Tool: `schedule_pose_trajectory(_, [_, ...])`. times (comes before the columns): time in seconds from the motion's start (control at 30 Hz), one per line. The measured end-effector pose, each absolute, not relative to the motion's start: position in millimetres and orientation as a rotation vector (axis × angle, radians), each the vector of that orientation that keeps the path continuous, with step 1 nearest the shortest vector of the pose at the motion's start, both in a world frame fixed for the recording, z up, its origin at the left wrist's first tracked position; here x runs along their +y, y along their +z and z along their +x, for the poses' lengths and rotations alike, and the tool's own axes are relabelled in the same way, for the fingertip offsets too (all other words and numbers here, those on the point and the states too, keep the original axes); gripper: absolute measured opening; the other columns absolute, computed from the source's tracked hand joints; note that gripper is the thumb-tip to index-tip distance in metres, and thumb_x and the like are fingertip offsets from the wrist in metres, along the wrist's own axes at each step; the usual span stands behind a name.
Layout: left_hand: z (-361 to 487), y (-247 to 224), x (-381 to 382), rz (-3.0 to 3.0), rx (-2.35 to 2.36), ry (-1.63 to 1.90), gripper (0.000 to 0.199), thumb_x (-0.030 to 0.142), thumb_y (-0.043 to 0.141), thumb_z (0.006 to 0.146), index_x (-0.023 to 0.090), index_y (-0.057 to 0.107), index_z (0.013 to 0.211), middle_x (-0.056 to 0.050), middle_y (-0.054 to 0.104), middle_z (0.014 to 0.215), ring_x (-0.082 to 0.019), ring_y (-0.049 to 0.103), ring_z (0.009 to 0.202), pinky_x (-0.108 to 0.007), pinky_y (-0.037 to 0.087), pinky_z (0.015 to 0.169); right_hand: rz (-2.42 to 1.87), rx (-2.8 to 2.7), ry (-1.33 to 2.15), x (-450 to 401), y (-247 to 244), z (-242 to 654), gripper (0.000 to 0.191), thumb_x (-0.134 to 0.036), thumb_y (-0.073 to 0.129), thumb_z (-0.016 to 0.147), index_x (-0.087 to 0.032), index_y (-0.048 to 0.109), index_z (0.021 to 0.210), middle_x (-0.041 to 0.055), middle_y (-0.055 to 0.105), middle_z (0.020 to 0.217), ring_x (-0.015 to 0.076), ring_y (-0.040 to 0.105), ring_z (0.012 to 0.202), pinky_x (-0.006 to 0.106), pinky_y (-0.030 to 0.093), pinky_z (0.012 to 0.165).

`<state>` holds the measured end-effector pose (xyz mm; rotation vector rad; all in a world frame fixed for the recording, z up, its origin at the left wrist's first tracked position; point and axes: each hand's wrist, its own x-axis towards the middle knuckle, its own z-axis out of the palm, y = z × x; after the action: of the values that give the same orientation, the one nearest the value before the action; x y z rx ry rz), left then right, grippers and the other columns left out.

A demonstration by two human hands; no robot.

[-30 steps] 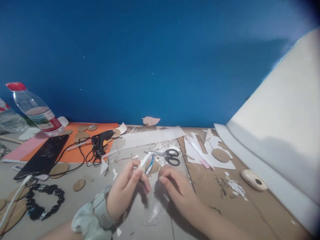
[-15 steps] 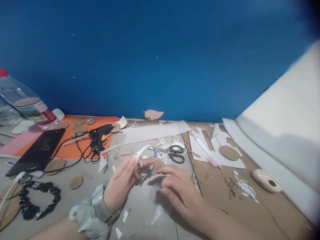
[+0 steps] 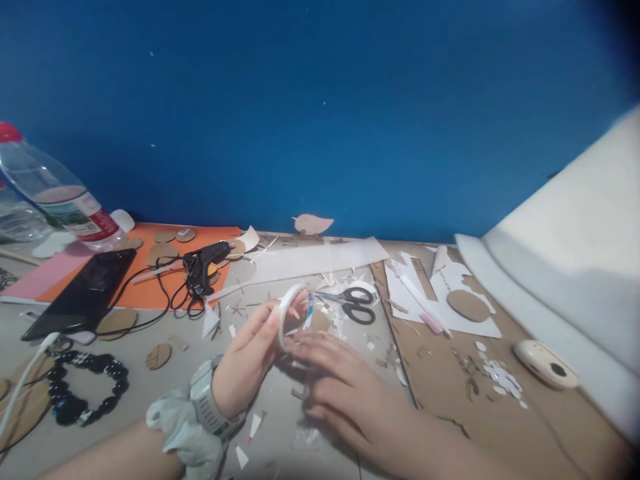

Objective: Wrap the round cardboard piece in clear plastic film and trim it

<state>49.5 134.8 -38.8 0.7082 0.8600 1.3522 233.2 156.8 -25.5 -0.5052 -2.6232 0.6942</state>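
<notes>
My left hand (image 3: 253, 351) is closed round the left side of a white ring, a roll of tape (image 3: 285, 313) held upright with a bluish marking on its inside. My right hand (image 3: 345, 383) meets the roll's lower right edge with its fingertips; its other fingers are loosely curled below, and its thumb is hidden. Just behind the roll lie black-handled scissors (image 3: 358, 303), blades towards it. A round cardboard piece (image 3: 321, 321) and paper scraps lie beyond my fingers. A small clear plastic bag (image 3: 306, 437) is partly visible under my right hand.
At left are a black glue gun (image 3: 203, 270) with its cord on orange paper (image 3: 150, 293), a black phone (image 3: 83, 293), a bead bracelet (image 3: 113, 387) and a bottle (image 3: 70, 200). Cardboard (image 3: 450, 393) at right bears cut white paper (image 3: 407, 297), a pink-and-white pen (image 3: 423, 307) and a cream oval device (image 3: 545, 363).
My right hand has moved left and slightly down, its fingertips now against the roll's lower edge. The roll is turned more edge-on. The plastic bag is more covered. The view has shifted slightly.
</notes>
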Motion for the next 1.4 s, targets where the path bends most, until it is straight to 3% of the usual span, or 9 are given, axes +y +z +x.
schedule_pose_trajectory(0.1, [47.5, -38.7, 138.3, 0.68, 0.879, 1.442, 0.024, 0.036, 0.048, 0.089, 0.022, 0.06, 0.105, -0.005, 0.047, 0.137, -0.024, 0.044, 0.124, -0.036, 0.049, 0.092, -0.439, -2.716, 0.702, 154.5, -27.4, 230.8, 0.013, -0.023, 0.043, 0.092, -0.019, 0.055, 0.089, 0.003, 0.065, 0.109, 0.0131, 0.055, 0.107, 0.036, 0.028, 0.109])
schedule_pose_trajectory(0.27, [45.6, -37.6, 140.8, 0.672, 0.866, 1.504, 0.025, 0.037, 0.045, 0.091, 0.022, 0.06, 0.104, -0.005, 0.047, 0.137, -0.024, 0.046, 0.123, -0.035, 0.051, 0.091, -0.531, -2.75, 0.549, 154.7, -29.8, 229.6, 0.016, -0.025, 0.044, 0.091, -0.017, 0.057, 0.085, 0.0062, 0.045, 0.138, 0.0213, 0.036, 0.129, 0.043, 0.024, 0.11])
schedule_pose_trajectory(0.4, [46.1, -38.2, 139.5, 0.676, 0.843, 1.553, 0.024, 0.036, 0.043, 0.092, 0.019, 0.06, 0.095, -0.006, 0.045, 0.137, -0.026, 0.047, 0.122, -0.038, 0.052, 0.088, -0.505, -2.762, 0.601, 156.2, -30.5, 230.8, 0.015, -0.023, 0.042, 0.093, -0.018, 0.056, 0.094, 0.0038, 0.063, 0.115, 0.015, 0.05, 0.115, 0.04, 0.023, 0.112])
schedule_pose_trajectory(0.57, [46.3, -38.7, 139.2, 0.667, 0.846, 1.571, 0.024, 0.036, 0.044, 0.092, 0.018, 0.06, 0.094, -0.008, 0.045, 0.137, -0.027, 0.047, 0.121, -0.038, 0.051, 0.088, -0.584, -2.668, 0.575, 158.1, -31.9, 230.7, 0.014, -0.024, 0.046, 0.091, -0.019, 0.057, 0.086, 0.0059, 0.051, 0.133, 0.0204, 0.041, 0.125, 0.045, 0.026, 0.11])
schedule_pose_trajectory(0.7, [45.5, -38.1, 139.7, 0.681, 0.831, 1.58, 0.025, 0.036, 0.043, 0.092, 0.018, 0.06, 0.092, -0.008, 0.046, 0.137, -0.027, 0.048, 0.121, -0.037, 0.052, 0.086, -0.582, -2.663, 0.674, 158.6, -31.5, 229.6, 0.011, -0.022, 0.045, 0.091, -0.02, 0.056, 0.09, 0.0036, 0.062, 0.118, 0.0169, 0.048, 0.118, 0.045, 0.027, 0.109])
schedule_pose_trajectory(1.0, [45.6, -37.5, 141.0, 0.645, 0.811, 1.582, 0.025, 0.039, 0.047, 0.089, 0.018, 0.061, 0.089, -0.008, 0.05, 0.134, -0.028, 0.051, 0.117, -0.039, 0.054, 0.084, -0.638, -2.587, 0.606, 160.7, -35.5, 233.5, 0.013, -0.02, 0.043, 0.091, -0.02, 0.056, 0.095, 0.0058, 0.057, 0.125, 0.0169, 0.044, 0.122, 0.046, 0.021, 0.111])
schedule_pose_trajectory(1.13, [45.3, -37.7, 140.7, 0.647, 0.774, 1.601, 0.024, 0.035, 0.045, 0.091, 0.017, 0.06, 0.088, -0.009, 0.051, 0.132, -0.028, 0.053, 0.115, -0.037, 0.053, 0.083, -0.628, -2.635, 0.577, 160.7, -35.6, 232.7, 0.013, -0.023, 0.044, 0.091, -0.019, 0.056, 0.086, 0.0054, 0.044, 0.139, 0.0202, 0.034, 0.131, 0.048, 0.019, 0.111])
schedule_pose_trajectory(1.27, [43.1, -38.2, 142.5, 0.623, 0.766, 1.625, 0.022, 0.034, 0.046, 0.09, 0.017, 0.059, 0.087, -0.01, 0.052, 0.131, -0.028, 0.055, 0.113, -0.039, 0.053, 0.082, -0.637, -2.62, 0.621, 160.1, -33.8, 231.9, 0.012, -0.021, 0.044, 0.091, -0.02, 0.055, 0.09, 0.0046, 0.058, 0.125, 0.0175, 0.043, 0.124, 0.048, 0.019, 0.111])
schedule_pose_trajectory(1.4, [40.8, -31.8, 148.0, 0.556, 0.788, 1.626, 0.021, 0.034, 0.048, 0.089, 0.017, 0.058, 0.083, -0.01, 0.055, 0.127, -0.026, 0.056, 0.112, -0.037, 0.052, 0.083, -0.601, -2.555, 0.558, 159.6, -34.3, 232.9, 0.011, -0.019, 0.045, 0.089, -0.02, 0.056, 0.09, 0.0069, 0.053, 0.129, 0.021, 0.041, 0.125, 0.049, 0.024, 0.109])
